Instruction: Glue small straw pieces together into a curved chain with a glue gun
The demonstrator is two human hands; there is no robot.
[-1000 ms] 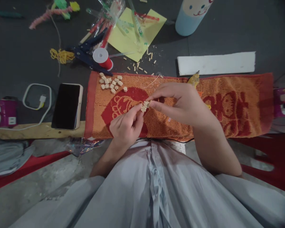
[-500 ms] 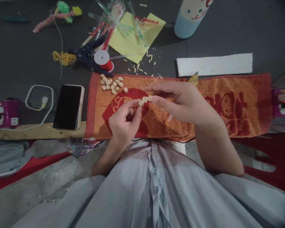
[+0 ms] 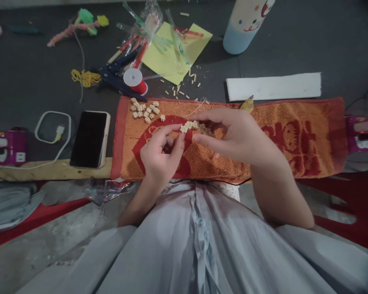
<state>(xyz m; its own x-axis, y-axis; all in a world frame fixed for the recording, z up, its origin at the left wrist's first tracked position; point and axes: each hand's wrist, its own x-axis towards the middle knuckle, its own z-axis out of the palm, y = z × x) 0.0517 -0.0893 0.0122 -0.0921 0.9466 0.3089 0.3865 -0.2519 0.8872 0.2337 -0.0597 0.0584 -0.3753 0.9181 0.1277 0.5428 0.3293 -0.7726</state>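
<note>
Seen from the head camera, a person works a string of cream beads (image 3: pixel 189 126) above an orange towel (image 3: pixel 325 139) laid along the front edge of a dark worktop (image 3: pixel 294 45). The left hand (image 3: pixel 161 157) pinches the string's left end between thumb and forefinger. The right hand (image 3: pixel 239 134) arches over the other end, thumb standing apart from the fingers, with beads showing in the gap; whether its fingertips touch them cannot be told. The string hangs over the towel's red patch, left of the towel's middle.

A cluster of cream pieces (image 3: pixel 139 109) lies at the towel's far left corner. Just beyond that corner stands a red spool (image 3: pixel 138 86) beside blue pliers (image 3: pixel 112 75), with yellow cord (image 3: pixel 86 77) to their left. Short cut bits (image 3: pixel 178 88) are scattered between the towel's far edge and a yellow paper (image 3: pixel 153 61). A white strip (image 3: pixel 272 87) lies just past the far edge, toward the right, and a bottle (image 3: pixel 237 41) stands behind it. By the worktop's front edge, left of the towel, rest a phone (image 3: pixel 88 139) and a white cable (image 3: pixel 60 131).
</note>
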